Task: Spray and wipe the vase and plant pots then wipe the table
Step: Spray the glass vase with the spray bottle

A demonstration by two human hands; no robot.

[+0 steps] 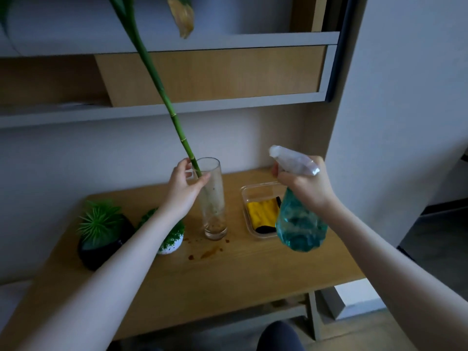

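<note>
Left hand (182, 184) gripping upper part of glass vase (212, 201) standing upright on wooden table (228, 274), green stalk (162, 89) leaning out of vase, right hand (305, 184) holding spray bottle (298, 219) above clear tray (247, 211), two plant pots (101, 245) left of vase, brown stains (210, 252) beside vase base

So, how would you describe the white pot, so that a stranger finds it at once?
On the wooden table, look left of the tall glass vase. Two small plants stand there; the white pot is the nearer to the vase. Its neighbour, the black pot, is dark and bigger.
</note>
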